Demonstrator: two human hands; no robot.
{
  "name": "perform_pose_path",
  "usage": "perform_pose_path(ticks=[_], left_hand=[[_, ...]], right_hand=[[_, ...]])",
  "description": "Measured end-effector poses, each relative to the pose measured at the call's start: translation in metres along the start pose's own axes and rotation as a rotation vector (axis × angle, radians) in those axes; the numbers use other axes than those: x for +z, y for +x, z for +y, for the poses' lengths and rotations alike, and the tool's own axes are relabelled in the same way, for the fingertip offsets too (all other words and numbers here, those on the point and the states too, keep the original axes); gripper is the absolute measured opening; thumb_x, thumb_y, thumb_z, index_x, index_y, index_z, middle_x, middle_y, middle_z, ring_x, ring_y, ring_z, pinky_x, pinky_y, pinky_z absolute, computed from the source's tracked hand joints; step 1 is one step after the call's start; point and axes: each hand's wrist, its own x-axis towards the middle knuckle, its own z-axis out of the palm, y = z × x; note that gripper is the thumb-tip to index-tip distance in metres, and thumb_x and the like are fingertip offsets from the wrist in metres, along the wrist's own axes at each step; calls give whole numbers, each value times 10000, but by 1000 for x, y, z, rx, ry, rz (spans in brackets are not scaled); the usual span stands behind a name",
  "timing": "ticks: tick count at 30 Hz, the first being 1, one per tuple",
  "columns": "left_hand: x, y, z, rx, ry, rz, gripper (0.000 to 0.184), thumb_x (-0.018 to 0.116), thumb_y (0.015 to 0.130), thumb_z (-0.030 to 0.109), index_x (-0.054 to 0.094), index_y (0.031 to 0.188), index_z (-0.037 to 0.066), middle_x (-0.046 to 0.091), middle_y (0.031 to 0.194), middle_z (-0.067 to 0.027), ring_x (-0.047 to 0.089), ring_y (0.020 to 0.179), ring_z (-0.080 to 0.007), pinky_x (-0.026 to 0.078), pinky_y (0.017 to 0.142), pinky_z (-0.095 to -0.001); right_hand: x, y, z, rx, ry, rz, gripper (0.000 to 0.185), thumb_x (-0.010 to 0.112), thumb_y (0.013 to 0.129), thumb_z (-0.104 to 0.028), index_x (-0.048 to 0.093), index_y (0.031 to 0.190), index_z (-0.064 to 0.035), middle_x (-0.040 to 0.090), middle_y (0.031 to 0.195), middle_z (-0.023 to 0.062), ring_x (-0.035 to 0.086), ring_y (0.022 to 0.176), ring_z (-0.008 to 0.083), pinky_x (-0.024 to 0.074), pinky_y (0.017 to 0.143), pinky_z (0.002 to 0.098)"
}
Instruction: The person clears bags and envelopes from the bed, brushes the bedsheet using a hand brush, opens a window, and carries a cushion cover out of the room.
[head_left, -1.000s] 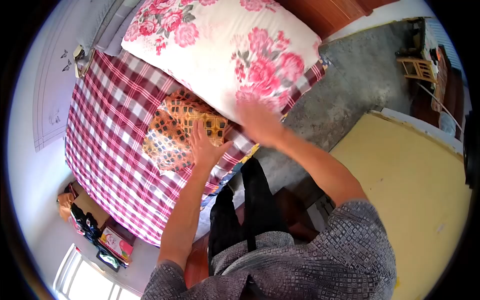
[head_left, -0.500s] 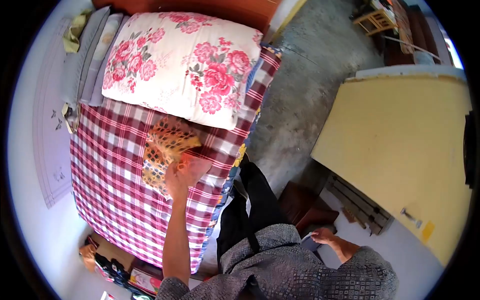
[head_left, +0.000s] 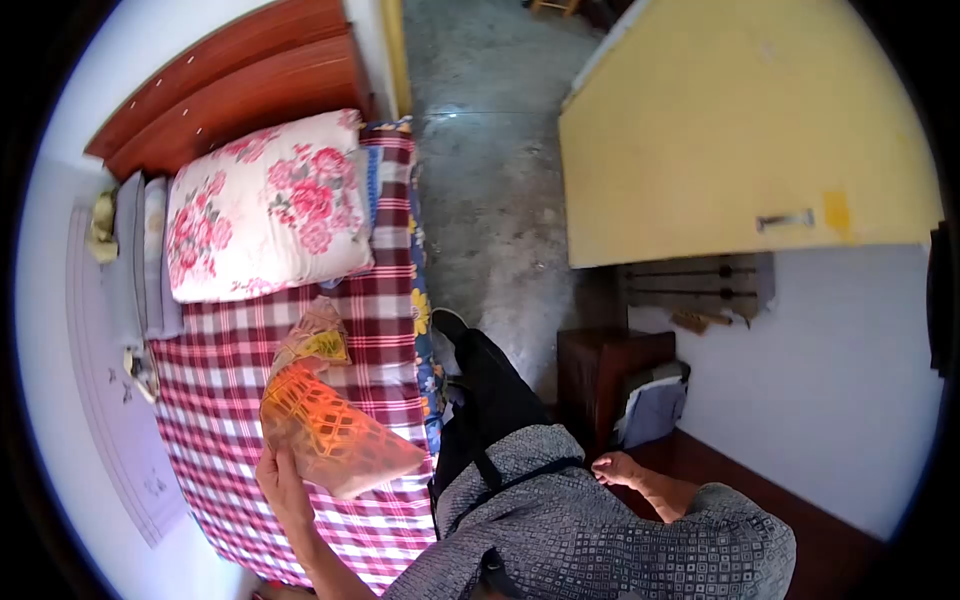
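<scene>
My left hand [head_left: 283, 482] pinches the edge of a sheer orange patterned cloth [head_left: 335, 425]. The cloth hangs in loose folds over the bed, and the checked bedsheet shows through its paler end. A yellow patch is visible near its upper end. Beneath it lies the maroon-and-white checked bedsheet [head_left: 235, 365]. Down at my side, away from the bed, my right hand [head_left: 615, 468] has its fingers curled in; whether anything is inside them is hidden.
A white quilt with pink flowers [head_left: 265, 205] lies folded near the wooden headboard [head_left: 240, 80]. Grey cushions [head_left: 128, 260] lean along the wall. A yellow door [head_left: 690, 130] stands to the right, near a dark brown cabinet [head_left: 605, 350] and the concrete floor [head_left: 480, 180].
My left hand has drawn the cloth toward me and lifted it, so it now spreads out more. The view has turned; my right hand stays low at my side.
</scene>
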Motion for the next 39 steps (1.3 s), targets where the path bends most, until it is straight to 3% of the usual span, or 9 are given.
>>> perform_pose_path(ticks=[11,13,16,20,24,30,32,35,39], left_hand=[[260,116,157,196,-276,-384,359,583,1005,259,595,1216,-31,664,1118,-105,654,961,-181,535,820,-314],[345,151,206,380,-322,-395,398,578,1011,277,592,1256,-36,652,1160,-101,645,1020,-185,526,873,-325],[480,221,304,492,-469,-558,521,554,1022,370,521,1325,-53,592,1280,-140,579,1185,-227,474,1014,-336],[516,212,372,416,-642,-798,570,455,1057,391,367,1491,32,395,1514,-147,423,1370,-286,345,1170,-419],[557,273,274,714,62,-630,551,497,1042,351,385,1510,83,457,1487,-79,439,1369,-261,340,1145,-455],[429,205,117,12,325,-343,690,620,935,556,574,1322,-13,647,1092,-125,598,1005,-216,488,901,-350],[370,190,33,-119,439,-276,752,603,934,575,553,1320,-69,633,1268,-194,586,1205,-260,465,1009,-344],[266,130,-94,-303,479,-227,728,632,929,543,574,1303,-78,683,1172,-191,642,1068,-257,484,958,-361],[162,7,-216,-543,429,-40,681,650,906,544,670,1167,-85,710,1110,-214,665,1042,-272,497,927,-371]], right_hand=[[-137,47,-4,-414,387,445,155,630,941,-167,717,952,-39,689,803,45,649,680,122,511,566,300],[-190,46,-16,-277,219,918,178,636,933,-155,704,1032,-23,680,794,61,634,677,129,499,562,305],[-315,28,-55,-216,922,833,521,633,940,-156,451,1409,-20,668,891,84,629,699,171,526,614,312],[-356,20,-50,-336,1111,974,693,680,918,-175,308,1497,-93,651,1030,111,640,763,200,546,635,326],[-441,97,-44,-284,1130,858,836,800,824,-268,309,1496,-189,655,1119,77,642,891,203,542,765,355],[-446,112,-5,-429,1197,1017,298,682,911,-215,599,1158,-70,656,896,69,629,712,179,514,593,311],[-437,81,-6,-395,1248,1243,205,659,906,-164,640,1042,-12,648,805,92,582,607,166,464,500,321],[-403,28,-5,-366,1237,1506,100,603,845,-97,620,874,-2,599,686,92,507,498,165,404,442,317],[-348,-19,0,-112,395,1139,168,647,874,-162,557,832,-26,585,706,73,535,518,155,421,420,316]])
